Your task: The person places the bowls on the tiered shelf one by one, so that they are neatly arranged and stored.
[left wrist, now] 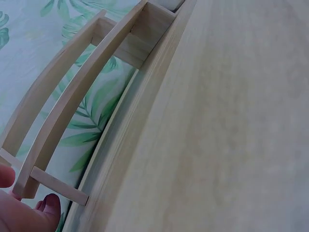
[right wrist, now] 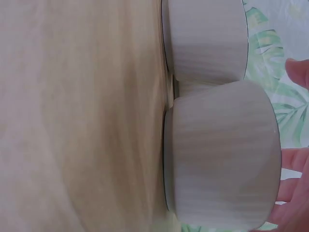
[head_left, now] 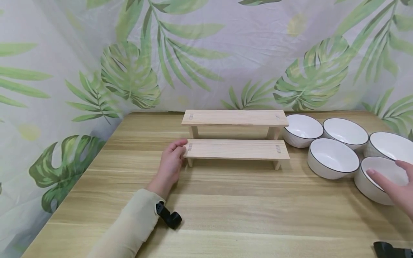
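A big leafy cloth (head_left: pixel 193 64) hangs at the back, and the wooden table (head_left: pixel 226 211) is in front of it. On the table is a wooden stand (head_left: pixel 237 148) with two steps, its long side going from left to right. Five white bowls (head_left: pixel 332 161) sit close together at the right of the stand. They are round, so no way is the long way. The left hand (head_left: pixel 171 161) is at the left end of the low step, far from the bowls. The right hand (head_left: pixel 400 188) is much nearer to them, above the front right bowl (head_left: pixel 372 188), so that bowl is right under its fingers. The left fingers and thumb pinch the end of the low step. The right thumb and fingers are spread wide, with the thumb on the left and the fingers on the right. I cannot tell if they touch the rim.
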